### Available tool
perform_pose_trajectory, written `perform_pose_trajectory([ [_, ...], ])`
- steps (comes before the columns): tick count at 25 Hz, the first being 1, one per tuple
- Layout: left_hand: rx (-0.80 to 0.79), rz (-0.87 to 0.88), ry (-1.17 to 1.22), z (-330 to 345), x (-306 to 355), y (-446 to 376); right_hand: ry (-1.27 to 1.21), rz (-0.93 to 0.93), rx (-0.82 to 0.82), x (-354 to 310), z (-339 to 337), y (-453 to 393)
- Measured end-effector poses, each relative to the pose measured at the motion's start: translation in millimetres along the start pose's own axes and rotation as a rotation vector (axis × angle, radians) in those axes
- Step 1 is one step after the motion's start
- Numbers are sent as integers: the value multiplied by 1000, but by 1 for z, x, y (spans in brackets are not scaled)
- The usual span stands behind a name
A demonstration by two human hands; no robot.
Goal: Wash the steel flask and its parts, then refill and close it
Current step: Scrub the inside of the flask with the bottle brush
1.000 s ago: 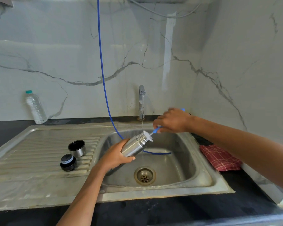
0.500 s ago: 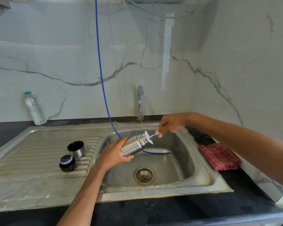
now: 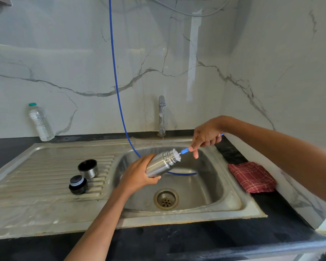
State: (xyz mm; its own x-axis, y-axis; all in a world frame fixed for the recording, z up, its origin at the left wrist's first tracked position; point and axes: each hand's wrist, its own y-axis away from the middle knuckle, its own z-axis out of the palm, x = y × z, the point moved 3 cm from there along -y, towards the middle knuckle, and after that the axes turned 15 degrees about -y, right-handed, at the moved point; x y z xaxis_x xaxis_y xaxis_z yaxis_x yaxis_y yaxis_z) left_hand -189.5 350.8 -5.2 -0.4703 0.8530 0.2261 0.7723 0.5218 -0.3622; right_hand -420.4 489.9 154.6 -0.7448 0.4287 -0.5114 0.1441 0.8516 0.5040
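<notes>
My left hand (image 3: 139,174) grips the steel flask (image 3: 161,162) by its body and holds it tilted over the sink basin (image 3: 211,187), mouth pointing up and right. My right hand (image 3: 205,137) holds the blue handle of a bottle brush (image 3: 177,154); its white bristles sit at the flask's mouth, partly inside. On the ribbed drainboard (image 3: 45,178) to the left stand the steel cup lid (image 3: 88,168) and the black stopper (image 3: 77,184). A thin stream of water falls from the tap (image 3: 161,113) just behind the flask.
A blue hose (image 3: 119,102) hangs down the wall and curls into the basin. A clear plastic bottle (image 3: 40,122) with a green cap stands at the back left. A red checked cloth (image 3: 252,177) lies on the black counter, right of the sink.
My right hand pushed the brush toward the flask's mouth and then drew back a little. The flask in my left hand has hardly moved.
</notes>
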Motion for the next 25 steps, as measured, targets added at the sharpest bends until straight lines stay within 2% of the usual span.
perform_pose_trajectory([
  [1,19,1,-29,2,3,-1,-14,7,-11,1,0,2],
  [2,18,-7,-19,3,4,-1,76,-45,49,3,-1,2],
  [3,-1,-11,23,4,4,-2,273,-143,171,4,1,5],
  [6,-150,-46,271,3,1,-8,1135,-606,705,5,16,4],
  [8,-256,-44,426,-3,4,-12,1372,-910,888,7,26,14],
  [9,-290,-23,446,-5,5,-15,1395,-978,881,9,25,18],
  [11,-278,44,370,-10,8,-17,1319,-953,773,9,21,21],
  [12,-199,61,253,-14,10,-18,1169,-841,699,7,20,21],
  [13,-44,75,83,-19,11,-20,919,-641,582,6,16,20],
  [15,268,150,-243,-22,12,-24,210,-319,305,9,11,14],
  [16,322,179,-303,-23,15,-23,-36,-218,213,11,10,13],
  [17,273,171,-279,-25,18,-24,-112,-171,166,10,11,14],
  [18,174,126,-201,-30,20,-25,-23,-169,170,10,11,16],
  [19,48,80,-117,-31,17,-27,211,-226,241,12,11,17],
  [20,-65,54,-48,-32,15,-28,569,-302,384,12,12,16],
  [21,-147,49,-1,-32,14,-29,951,-436,602,13,13,15],
  [22,-198,51,46,-32,11,-31,1218,-577,790,14,18,15],
  [23,-205,49,90,-30,7,-33,1345,-706,889,16,22,16],
  [24,-188,40,107,-30,3,-33,1358,-780,905,18,24,14],
  [25,-134,32,71,-30,0,-33,1265,-772,845,19,25,11],
])
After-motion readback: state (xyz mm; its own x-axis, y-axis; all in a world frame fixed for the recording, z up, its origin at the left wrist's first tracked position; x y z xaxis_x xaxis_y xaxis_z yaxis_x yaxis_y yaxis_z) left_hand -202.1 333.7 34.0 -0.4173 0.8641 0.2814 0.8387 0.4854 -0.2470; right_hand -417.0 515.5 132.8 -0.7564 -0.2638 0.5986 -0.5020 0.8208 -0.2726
